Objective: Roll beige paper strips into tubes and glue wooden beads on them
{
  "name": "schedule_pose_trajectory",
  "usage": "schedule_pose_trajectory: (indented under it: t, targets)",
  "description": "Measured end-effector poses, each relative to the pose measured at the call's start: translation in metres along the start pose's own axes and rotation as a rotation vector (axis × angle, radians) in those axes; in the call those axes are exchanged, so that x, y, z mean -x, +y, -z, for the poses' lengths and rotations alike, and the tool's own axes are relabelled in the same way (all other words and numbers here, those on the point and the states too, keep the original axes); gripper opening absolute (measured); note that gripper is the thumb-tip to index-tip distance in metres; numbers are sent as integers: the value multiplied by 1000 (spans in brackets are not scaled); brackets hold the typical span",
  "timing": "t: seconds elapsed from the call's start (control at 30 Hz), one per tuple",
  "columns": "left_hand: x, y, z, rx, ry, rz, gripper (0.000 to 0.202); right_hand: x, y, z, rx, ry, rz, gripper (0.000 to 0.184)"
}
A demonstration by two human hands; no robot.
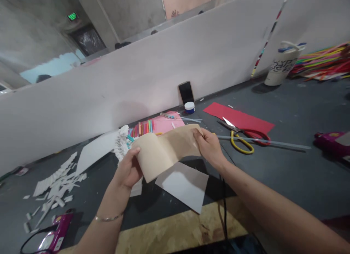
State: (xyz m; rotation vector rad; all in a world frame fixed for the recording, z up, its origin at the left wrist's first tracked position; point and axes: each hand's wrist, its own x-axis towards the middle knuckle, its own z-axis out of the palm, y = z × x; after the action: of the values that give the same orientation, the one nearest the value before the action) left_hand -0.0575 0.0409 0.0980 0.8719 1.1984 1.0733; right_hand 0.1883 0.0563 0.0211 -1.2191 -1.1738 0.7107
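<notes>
A wide strip of beige paper (157, 155), curled at its left part, is stretched between my two hands above the dark table. My left hand (129, 168) grips the curled left part, thumb on the near face. My right hand (209, 146) pinches the far right end between thumb and fingers. Below the strip, a white card (183, 184) lies on the table. Just beyond my left hand is a crumpled white paper piece (121, 141), partly hidden by the strip.
Scissors (242, 133) with red and yellow handles overlap red paper (237, 117); a translucent stick (273, 141) lies across them. White scraps (56, 184) and a magenta corded tool (58, 228) are left. A phone (186, 92), white-lidded jar (189, 108) and tumbler (283, 66) stand near the partition (153, 71).
</notes>
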Motion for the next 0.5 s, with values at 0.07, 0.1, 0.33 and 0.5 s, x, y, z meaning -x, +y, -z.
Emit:
schedule_pose_trajectory:
  t: [0.07,0.1,0.33,0.5]
  targets:
    - [0,-7,3,107,1,72,50,-1,-4,4,-27,-20,1,38]
    - [0,-10,5,137,10,101,49,-2,-5,6,-39,-25,0,37]
    - [-10,-25,-7,-68,35,-83,66,1,-12,9,23,2,18,35]
    - [-38,-34,-36,-278,174,-355,78,13,-7,3,230,-35,334,29]
